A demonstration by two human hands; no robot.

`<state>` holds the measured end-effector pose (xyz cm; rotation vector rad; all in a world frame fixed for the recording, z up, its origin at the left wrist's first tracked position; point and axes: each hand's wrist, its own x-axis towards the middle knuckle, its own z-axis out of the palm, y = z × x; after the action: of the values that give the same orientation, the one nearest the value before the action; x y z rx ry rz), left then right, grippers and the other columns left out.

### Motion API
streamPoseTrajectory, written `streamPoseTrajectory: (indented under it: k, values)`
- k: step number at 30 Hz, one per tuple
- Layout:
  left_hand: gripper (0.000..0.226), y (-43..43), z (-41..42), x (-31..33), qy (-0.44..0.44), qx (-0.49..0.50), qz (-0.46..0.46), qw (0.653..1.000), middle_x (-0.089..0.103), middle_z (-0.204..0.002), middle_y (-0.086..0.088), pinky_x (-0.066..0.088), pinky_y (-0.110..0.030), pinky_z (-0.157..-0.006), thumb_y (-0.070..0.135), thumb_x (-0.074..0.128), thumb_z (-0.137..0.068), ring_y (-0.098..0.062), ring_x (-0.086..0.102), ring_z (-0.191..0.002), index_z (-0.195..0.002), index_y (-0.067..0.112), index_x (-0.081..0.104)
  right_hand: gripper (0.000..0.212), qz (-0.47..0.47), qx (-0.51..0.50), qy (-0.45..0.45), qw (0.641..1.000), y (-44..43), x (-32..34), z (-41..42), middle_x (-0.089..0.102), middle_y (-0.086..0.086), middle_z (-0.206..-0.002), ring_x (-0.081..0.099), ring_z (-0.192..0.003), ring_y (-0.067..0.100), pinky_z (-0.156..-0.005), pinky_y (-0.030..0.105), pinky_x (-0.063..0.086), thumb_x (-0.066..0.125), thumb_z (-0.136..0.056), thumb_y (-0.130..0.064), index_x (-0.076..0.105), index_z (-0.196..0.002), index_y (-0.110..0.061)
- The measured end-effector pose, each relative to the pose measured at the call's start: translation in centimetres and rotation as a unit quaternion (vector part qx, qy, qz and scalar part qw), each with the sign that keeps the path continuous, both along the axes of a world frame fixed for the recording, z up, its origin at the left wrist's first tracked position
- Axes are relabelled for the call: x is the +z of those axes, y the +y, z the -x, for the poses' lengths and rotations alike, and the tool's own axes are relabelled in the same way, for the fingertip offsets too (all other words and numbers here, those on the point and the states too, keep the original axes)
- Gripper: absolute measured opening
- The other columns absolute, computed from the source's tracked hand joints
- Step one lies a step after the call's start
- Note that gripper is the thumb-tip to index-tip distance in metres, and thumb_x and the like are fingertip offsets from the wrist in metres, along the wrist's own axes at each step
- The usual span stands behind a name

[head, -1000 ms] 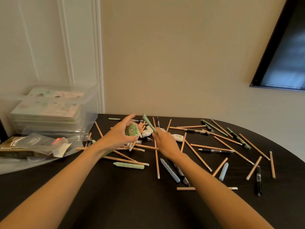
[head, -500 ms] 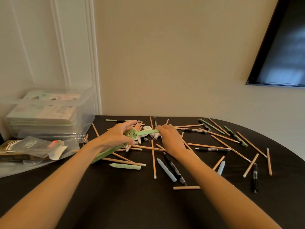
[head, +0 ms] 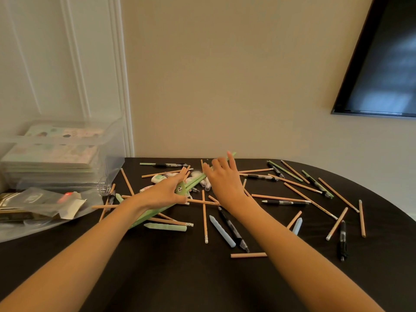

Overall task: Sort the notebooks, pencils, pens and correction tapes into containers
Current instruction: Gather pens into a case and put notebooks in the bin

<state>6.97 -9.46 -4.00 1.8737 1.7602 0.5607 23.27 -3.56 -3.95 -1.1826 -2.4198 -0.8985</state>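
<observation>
A matte black desk [head: 180, 278] with a rounded edge fills the foreground, and two bare forearms reach out across it. Nearest lie a short, blunt wooden stub [head: 248, 255], a chalky pale blue pen [head: 221, 230] with a pointed cap and a glossy black pen [head: 234, 230], the last two side by side. A pastel green pen [head: 165, 226] lies flat beside the left forearm. Slim, bare-wood pencils [head: 204, 217] are scattered all over the desk, crossing one another.

Further out, the left hand [head: 163, 193] is clenched around a slanted bundle of long green pens [head: 148, 215], one with a small panda print. The right hand [head: 225, 181] hovers over the far end of the bundle, index finger straight and the others bent; I cannot tell whether it grips anything. Small, rounded white correction tapes [head: 157, 178] sit just beyond the left hand.

At far left, a clear, rigid plastic container [head: 112, 154] holds a flat stack of pastel notebooks [head: 54, 154], with a crinkled transparent bag [head: 40, 199] in front of it.
</observation>
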Motion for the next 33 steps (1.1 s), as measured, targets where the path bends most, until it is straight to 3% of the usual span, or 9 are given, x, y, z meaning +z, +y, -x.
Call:
streamPoseTrajectory:
  k: [4,6,8,11,14,20,24,27,33]
  values:
    - [0.093,0.1,0.0,-0.6,-0.021,0.040,0.000,0.999,0.018,-0.156,-0.007,0.027,-0.033,-0.109,0.024,0.060,-0.090,-0.023,0.029,-0.138,-0.148,0.019,-0.012,0.054,0.023,0.038,-0.008,0.999,-1.2,-2.0,1.1,0.059,0.015,-0.119,0.047,-0.125,0.033,-0.111,0.054,0.002,0.076,-0.073,-0.018,0.057,-0.123,-0.011]
    - [0.096,0.1,0.1,-0.8,-0.023,0.051,0.006,0.998,0.020,-0.155,-0.007,0.027,-0.033,-0.110,0.025,0.060,-0.089,-0.023,0.029,-0.138,-0.147,0.019,-0.016,0.052,0.028,0.003,0.064,0.998,-1.3,-2.3,1.3,0.066,0.013,-0.105,0.057,-0.114,0.032,-0.106,0.055,0.018,0.088,-0.053,-0.021,0.070,-0.101,-0.015]
    - [0.096,-0.1,0.2,-0.9,-0.023,0.059,0.011,0.998,0.020,-0.155,-0.007,0.027,-0.032,-0.108,0.025,0.060,-0.089,-0.023,0.029,-0.138,-0.147,0.018,-0.016,0.056,0.054,-0.007,0.204,0.977,-0.7,-2.5,1.2,0.053,0.019,-0.128,0.042,-0.129,0.039,-0.107,0.054,0.018,0.084,-0.061,-0.020,0.064,-0.113,-0.014]
    - [0.095,-0.2,0.4,-0.9,-0.023,0.064,0.010,0.998,0.017,-0.156,-0.008,0.028,-0.032,-0.108,0.024,0.060,-0.090,-0.023,0.028,-0.138,-0.147,0.019,-0.015,0.066,0.241,0.027,0.369,0.897,-0.6,-1.7,1.1,0.010,0.014,-0.155,0.018,-0.142,0.032,-0.111,0.035,0.026,0.066,-0.084,-0.011,0.031,-0.141,-0.015]
    - [0.095,-0.1,0.6,-0.8,-0.026,0.062,0.009,0.998,0.021,-0.155,-0.008,0.029,-0.030,-0.106,0.021,0.059,-0.090,-0.023,0.032,-0.136,-0.147,0.017,-0.016,0.074,0.384,0.112,0.445,0.801,-1.1,-1.0,1.7,0.016,0.007,-0.155,0.030,-0.138,0.021,-0.101,0.022,0.034,0.054,-0.085,0.010,0.020,-0.146,-0.015]
    - [0.097,0.0,0.8,-0.8,-0.034,0.059,-0.010,0.998,0.030,-0.151,-0.009,0.037,-0.034,-0.106,0.021,0.059,-0.090,-0.024,0.044,-0.127,-0.146,0.018,-0.019,0.080,0.488,0.207,0.406,0.745,-2.1,-0.9,2.6,0.026,0.003,-0.152,0.025,-0.140,0.017,-0.101,0.019,0.032,0.037,-0.078,0.024,0.024,-0.145,-0.016]
    - [0.097,-0.1,1.2,-0.6,-0.040,0.070,-0.021,0.997,0.047,-0.137,-0.007,0.040,-0.025,-0.092,0.021,0.059,-0.091,-0.018,0.052,-0.113,-0.146,0.016,-0.021,0.077,0.458,0.170,0.504,0.712,-2.0,-0.9,3.2,0.023,0.003,-0.154,0.028,-0.140,0.018,-0.106,0.023,0.029,0.038,-0.082,0.023,0.022,-0.146,-0.015]
    - [0.096,-0.1,1.6,-0.6,-0.057,0.081,-0.030,0.995,0.053,-0.121,-0.004,0.040,-0.023,-0.083,0.019,0.057,-0.092,-0.014,0.053,-0.100,-0.146,0.016,-0.022,0.067,0.515,0.183,0.467,0.695,-2.2,-1.1,3.5,0.046,0.012,-0.141,0.042,-0.132,0.020,-0.109,0.031,0.034,0.032,-0.078,0.026,0.040,-0.137,-0.004]
    - [0.094,0.1,2.6,-0.5,-0.050,0.122,-0.044,0.990,0.052,-0.133,-0.014,0.043,-0.023,-0.080,0.018,0.056,-0.092,-0.019,0.057,-0.101,-0.146,0.013,-0.020,0.051,0.529,0.154,0.483,0.681,-1.3,-1.4,4.5,0.060,0.015,-0.124,0.051,-0.124,0.020,-0.106,0.036,0.038,0.032,-0.080,0.022,0.058,-0.118,0.000]
